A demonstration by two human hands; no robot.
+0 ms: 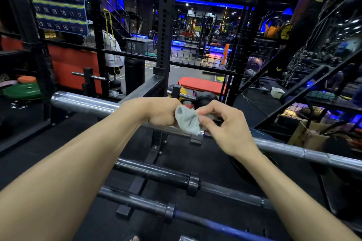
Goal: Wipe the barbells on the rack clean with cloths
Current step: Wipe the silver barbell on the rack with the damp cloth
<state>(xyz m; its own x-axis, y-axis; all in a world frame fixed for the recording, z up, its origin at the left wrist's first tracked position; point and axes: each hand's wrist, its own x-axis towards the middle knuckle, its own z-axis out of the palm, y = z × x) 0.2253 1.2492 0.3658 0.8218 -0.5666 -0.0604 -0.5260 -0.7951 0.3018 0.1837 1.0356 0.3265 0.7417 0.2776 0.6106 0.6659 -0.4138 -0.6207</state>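
Both bare forearms reach forward over a rack of horizontal barbells. The left hand (158,112) is curled into a fist around one end of a small grey cloth (187,121), gripping it right above the silver barbell (84,102), which runs from the far left across the scene to the near right. The right hand (221,123) pinches the other edge of the same cloth between thumb and fingertips, its remaining fingers bent loosely. The cloth hangs bunched between the two hands and drapes down onto the silver bar, near the spot where that bar rests on a black rack support (195,139). Whether the left fist also wraps the bar itself cannot be told. Nearer than the silver bar lie two darker barbells: a black barbell (152,171) with a collar near its middle, and nearer still a second dark barbell (133,201) whose shaft turns blue toward the right. Far to the left a green weight plate (23,91) lies flat on a shelf, and beyond the rack upright (165,25) a red mat (201,84) lies on the gym floor.
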